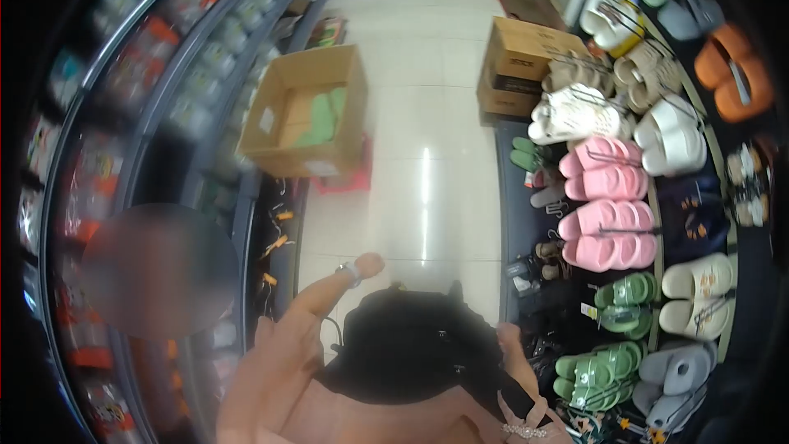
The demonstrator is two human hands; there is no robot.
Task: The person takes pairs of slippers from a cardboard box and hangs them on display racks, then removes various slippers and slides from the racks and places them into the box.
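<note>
My left hand (pixel 370 265), with a watch (pixel 349 273) on its wrist, is held out over the tiled floor. Its fingers look curled in, and nothing shows in them. My right hand (pixel 509 339) hangs low beside the shelf on the right; its fingers are too small and blurred to make out. Between the two hands, a black bag (pixel 403 345) sits against my front. Green slides (pixel 626 304) and pink slides (pixel 608 234) hang on the rack right of my right hand.
An open cardboard box (pixel 349 115) with green slippers (pixel 323 119) inside stands ahead left on something pink (pixel 362 177). Closed cartons (pixel 526 49) are stacked ahead right. Shelves of packaged goods (pixel 90 173) line the left. A tiled aisle (pixel 419 115) runs between.
</note>
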